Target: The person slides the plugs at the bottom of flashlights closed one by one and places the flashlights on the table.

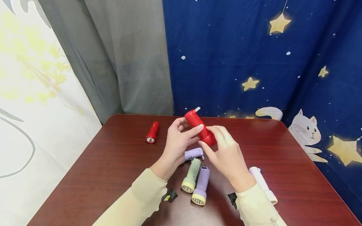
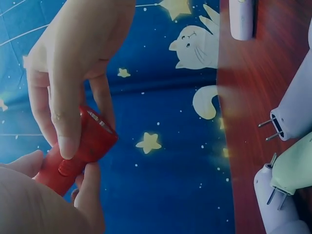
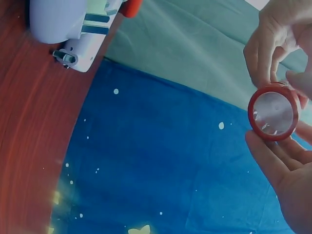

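Above the far half of the table, both hands hold a red flashlight (image 1: pixel 195 121) tilted, with metal plug prongs (image 1: pixel 197 109) sticking out of its upper end. My left hand (image 1: pixel 181 135) grips the body, thumb across its side. Thumb and fingers of my right hand (image 1: pixel 227 150) pinch the wider lamp head, and its round clear lens (image 3: pixel 274 113) faces the right wrist camera. A button (image 2: pixel 65 167) shows on the body in the left wrist view. Below the hands lie a green flashlight (image 1: pixel 192 172), a purple flashlight (image 1: pixel 202 183) and another purple flashlight (image 1: pixel 193 153), partly hidden by the left hand.
A smaller-looking second red flashlight (image 1: pixel 153 131) lies at the table's back left. A white flashlight (image 1: pixel 261 182) is beside the right forearm. The brown table (image 1: pixel 113 175) ends at a grey curtain (image 1: pixel 141 62) and a blue star-patterned curtain (image 1: pixel 220 62).
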Demonstrator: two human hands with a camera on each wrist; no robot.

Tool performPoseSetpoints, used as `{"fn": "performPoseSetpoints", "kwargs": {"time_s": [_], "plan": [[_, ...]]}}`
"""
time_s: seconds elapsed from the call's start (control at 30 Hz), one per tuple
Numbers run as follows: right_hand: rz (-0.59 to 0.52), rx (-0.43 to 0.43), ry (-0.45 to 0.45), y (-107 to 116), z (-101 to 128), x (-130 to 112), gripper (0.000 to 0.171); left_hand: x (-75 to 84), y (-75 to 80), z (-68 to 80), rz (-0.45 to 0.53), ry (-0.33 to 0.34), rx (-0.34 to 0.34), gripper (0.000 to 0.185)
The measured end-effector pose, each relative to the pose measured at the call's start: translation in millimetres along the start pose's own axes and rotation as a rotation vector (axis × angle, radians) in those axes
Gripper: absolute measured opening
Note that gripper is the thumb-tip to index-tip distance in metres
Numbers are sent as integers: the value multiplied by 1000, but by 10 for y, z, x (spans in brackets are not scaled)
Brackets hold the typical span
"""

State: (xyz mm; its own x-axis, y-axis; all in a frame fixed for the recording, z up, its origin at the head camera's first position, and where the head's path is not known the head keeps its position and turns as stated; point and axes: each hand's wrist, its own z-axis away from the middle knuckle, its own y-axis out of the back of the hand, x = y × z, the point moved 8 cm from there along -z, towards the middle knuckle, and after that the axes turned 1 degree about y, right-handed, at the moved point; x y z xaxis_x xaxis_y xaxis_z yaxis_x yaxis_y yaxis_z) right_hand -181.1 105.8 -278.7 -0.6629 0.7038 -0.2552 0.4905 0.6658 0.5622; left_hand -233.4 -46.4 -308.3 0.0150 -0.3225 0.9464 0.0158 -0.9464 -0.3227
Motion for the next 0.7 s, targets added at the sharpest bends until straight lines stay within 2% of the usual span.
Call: {"fn": "performPoseSetpoints", "kwargs": {"time_s": [0.23, 0.43, 0.57, 0.7], "plan": [[-136, 32, -88, 28, 12, 82, 45, 36, -87, 22, -45, -37, -92, 45], [-332, -84, -221, -50, 28, 170, 43, 74, -120, 33, -69, -85, -136, 46], [-284, -145, -253, -77, 48, 189, 46, 61, -121, 22, -84, -100, -118, 44], [-245, -117, -268, -26, 14, 212, 48, 9, -86, 15, -179, -89, -81, 46]]}}
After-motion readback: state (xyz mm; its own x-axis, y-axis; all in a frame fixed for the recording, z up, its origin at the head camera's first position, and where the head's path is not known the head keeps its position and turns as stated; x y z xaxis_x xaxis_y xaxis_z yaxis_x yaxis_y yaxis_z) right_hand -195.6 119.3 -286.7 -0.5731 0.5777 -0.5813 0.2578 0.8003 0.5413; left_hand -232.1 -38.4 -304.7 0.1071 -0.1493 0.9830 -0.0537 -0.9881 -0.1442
